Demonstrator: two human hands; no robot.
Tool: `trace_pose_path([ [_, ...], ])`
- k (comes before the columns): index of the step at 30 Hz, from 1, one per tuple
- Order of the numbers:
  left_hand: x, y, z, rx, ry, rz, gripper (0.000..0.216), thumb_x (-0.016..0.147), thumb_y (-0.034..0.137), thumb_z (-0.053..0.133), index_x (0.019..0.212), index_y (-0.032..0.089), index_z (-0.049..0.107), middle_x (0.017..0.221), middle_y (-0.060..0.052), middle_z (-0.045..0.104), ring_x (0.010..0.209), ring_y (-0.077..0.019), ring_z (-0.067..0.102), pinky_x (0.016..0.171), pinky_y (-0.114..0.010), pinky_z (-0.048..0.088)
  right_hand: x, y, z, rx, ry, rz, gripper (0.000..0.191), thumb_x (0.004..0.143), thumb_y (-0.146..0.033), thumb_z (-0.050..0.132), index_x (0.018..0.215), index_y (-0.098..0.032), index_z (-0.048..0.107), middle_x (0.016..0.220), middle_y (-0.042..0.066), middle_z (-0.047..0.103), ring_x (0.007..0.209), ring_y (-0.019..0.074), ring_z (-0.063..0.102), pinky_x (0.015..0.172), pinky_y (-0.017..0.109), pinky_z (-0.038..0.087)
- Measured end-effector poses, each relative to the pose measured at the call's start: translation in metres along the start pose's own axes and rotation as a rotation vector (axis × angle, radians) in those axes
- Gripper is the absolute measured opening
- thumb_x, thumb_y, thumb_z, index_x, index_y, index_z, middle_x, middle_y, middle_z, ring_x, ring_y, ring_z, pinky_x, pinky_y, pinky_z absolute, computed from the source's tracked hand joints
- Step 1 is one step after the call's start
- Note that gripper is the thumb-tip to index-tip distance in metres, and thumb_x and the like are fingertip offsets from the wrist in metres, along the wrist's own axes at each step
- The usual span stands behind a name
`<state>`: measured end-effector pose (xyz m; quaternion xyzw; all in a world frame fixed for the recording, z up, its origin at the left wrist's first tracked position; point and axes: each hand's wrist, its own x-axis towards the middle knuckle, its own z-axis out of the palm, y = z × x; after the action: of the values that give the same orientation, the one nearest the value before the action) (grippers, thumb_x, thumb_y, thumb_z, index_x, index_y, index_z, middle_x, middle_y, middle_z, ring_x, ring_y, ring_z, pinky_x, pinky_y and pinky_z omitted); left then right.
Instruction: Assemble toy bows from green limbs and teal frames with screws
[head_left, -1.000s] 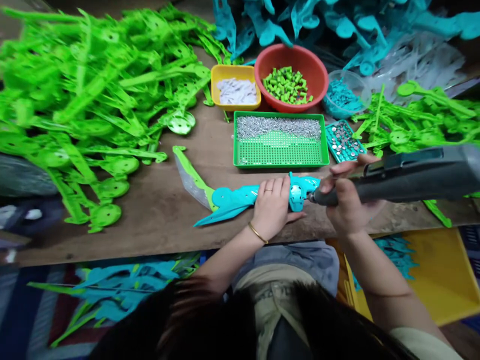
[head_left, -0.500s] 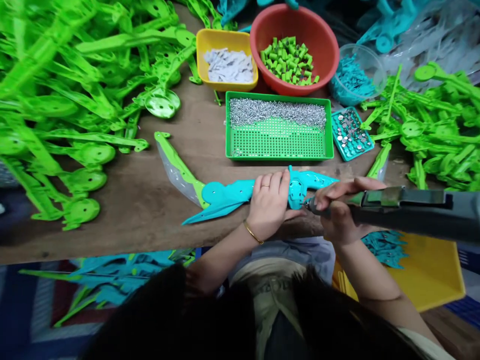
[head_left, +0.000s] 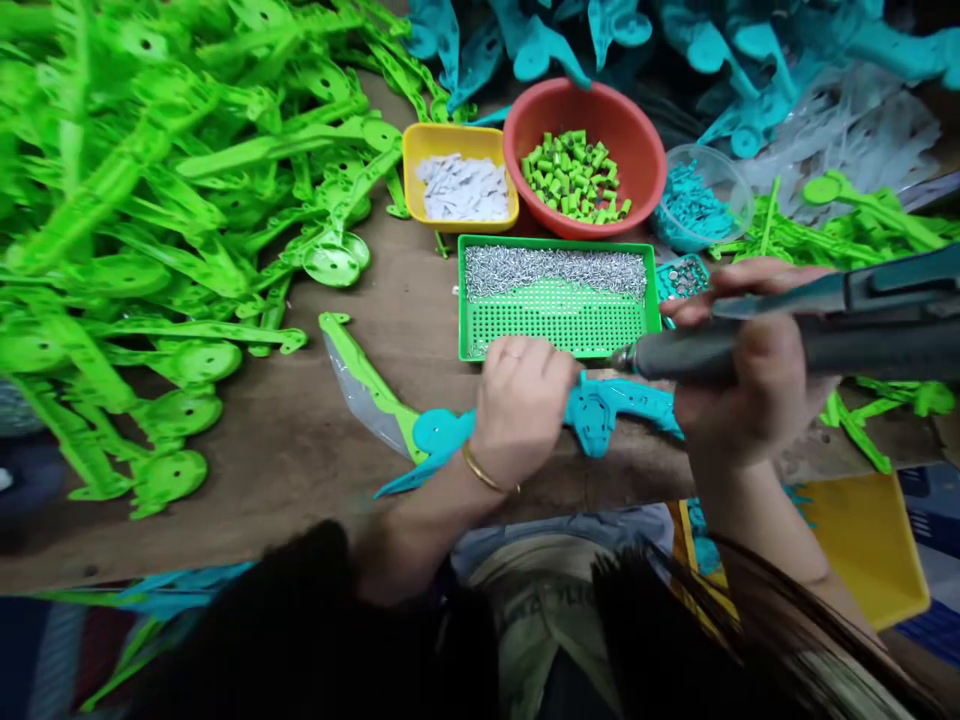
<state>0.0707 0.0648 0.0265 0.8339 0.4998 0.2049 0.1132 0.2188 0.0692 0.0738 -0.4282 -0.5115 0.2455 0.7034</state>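
Note:
My left hand (head_left: 523,405) is closed over the middle of a teal plastic toy bow (head_left: 634,398), which lies along the table's front edge. The bow's left end carries a bright green limb (head_left: 375,385) with a clear film-like piece on it. In my right hand (head_left: 772,385) is a dark power screwdriver (head_left: 686,357), held level and pointing left. Its tip is above the bow, by the front right part of a green perforated tray (head_left: 559,325) of small silver screws. My right hand hides the bow's right end.
Green plastic parts (head_left: 150,250) are heaped at left, more at right. Behind the tray stand a yellow tub (head_left: 410,185) of white pieces, a red bowl (head_left: 645,190) of green pieces and a clear tub (head_left: 742,200) of teal bits. A teal tray (head_left: 686,275) holds metal discs.
The screwdriver has lifted off the bow's centre and moved up towards the screw tray. My left hand has shifted slightly left and curled more. The whole view has tilted, so the table appears lower.

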Motion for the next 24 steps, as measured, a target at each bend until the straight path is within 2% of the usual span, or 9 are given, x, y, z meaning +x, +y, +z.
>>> trace_pose_path([
  [3, 0.017, -0.013, -0.007, 0.032, 0.041, -0.097, 0.028, 0.094, 0.021, 0.044, 0.115, 0.017, 0.061, 0.108, -0.012, 0.062, 0.108, -0.0277, 0.053, 0.095, -0.047, 0.039, 0.003, 0.030, 0.008, 0.009, 0.083, -0.045, 0.018, 0.079, -0.029, 0.071, 0.096, -0.032, 0.065, 0.095, -0.004, 0.066, 0.059, 0.0089, 0.063, 0.056, 0.027, 0.055],
  [5, 0.011, -0.009, -0.002, 0.016, 0.029, -0.056, 0.031, 0.093, 0.025, 0.047, 0.121, 0.015, 0.058, 0.118, -0.014, 0.059, 0.114, -0.0284, 0.052, 0.097, -0.046, 0.040, -0.003, 0.050, 0.013, 0.025, 0.066, -0.002, 0.024, 0.080, -0.026, 0.071, 0.102, -0.031, 0.062, 0.090, -0.005, 0.067, 0.057, 0.0079, 0.061, 0.055, 0.025, 0.054],
  [7, -0.007, 0.003, 0.008, -0.011, -0.016, 0.024, 0.036, 0.092, 0.037, 0.051, 0.115, 0.012, 0.061, 0.116, -0.015, 0.061, 0.109, -0.0282, 0.055, 0.094, -0.042, 0.044, -0.010, 0.065, 0.015, 0.049, 0.041, 0.039, 0.025, 0.079, -0.026, 0.071, 0.102, -0.029, 0.060, 0.086, -0.005, 0.066, 0.058, 0.0079, 0.061, 0.056, 0.025, 0.054],
  [11, -0.046, 0.028, 0.032, -0.014, -0.106, 0.040, 0.085, 0.073, 0.072, 0.058, 0.125, 0.005, 0.056, 0.122, -0.021, 0.059, 0.112, -0.0339, 0.055, 0.097, -0.047, 0.044, -0.020, 0.079, 0.015, 0.061, 0.023, 0.041, 0.023, 0.079, -0.029, 0.071, 0.097, -0.026, 0.058, 0.083, -0.004, 0.064, 0.062, 0.0088, 0.062, 0.058, 0.026, 0.054],
  [13, -0.055, 0.032, 0.040, 0.021, -0.147, 0.037, 0.095, 0.066, 0.074, 0.063, 0.130, 0.004, 0.052, 0.125, -0.021, 0.059, 0.113, -0.0350, 0.054, 0.100, -0.049, 0.042, -0.021, 0.081, 0.014, 0.068, 0.006, 0.052, 0.021, 0.079, -0.030, 0.071, 0.095, -0.025, 0.058, 0.081, -0.004, 0.062, 0.061, 0.0089, 0.061, 0.057, 0.026, 0.053],
  [19, -0.059, 0.024, 0.046, 0.060, -0.129, 0.054, 0.088, 0.069, 0.063, 0.070, 0.135, 0.010, 0.050, 0.128, -0.018, 0.058, 0.117, -0.0330, 0.053, 0.105, -0.047, 0.037, -0.021, 0.080, 0.016, 0.049, -0.019, 0.039, 0.022, 0.079, -0.031, 0.070, 0.096, -0.026, 0.058, 0.084, -0.004, 0.064, 0.059, 0.0084, 0.060, 0.058, 0.026, 0.054],
  [24, -0.061, 0.021, 0.047, 0.027, -0.104, 0.080, 0.085, 0.072, 0.060, 0.070, 0.137, 0.008, 0.047, 0.135, -0.019, 0.053, 0.123, -0.0332, 0.048, 0.108, -0.047, 0.034, -0.010, 0.042, 0.008, 0.123, 0.024, -0.020, 0.023, 0.079, -0.030, 0.072, 0.099, -0.029, 0.062, 0.084, -0.005, 0.066, 0.052, 0.0070, 0.058, 0.051, 0.023, 0.051],
])
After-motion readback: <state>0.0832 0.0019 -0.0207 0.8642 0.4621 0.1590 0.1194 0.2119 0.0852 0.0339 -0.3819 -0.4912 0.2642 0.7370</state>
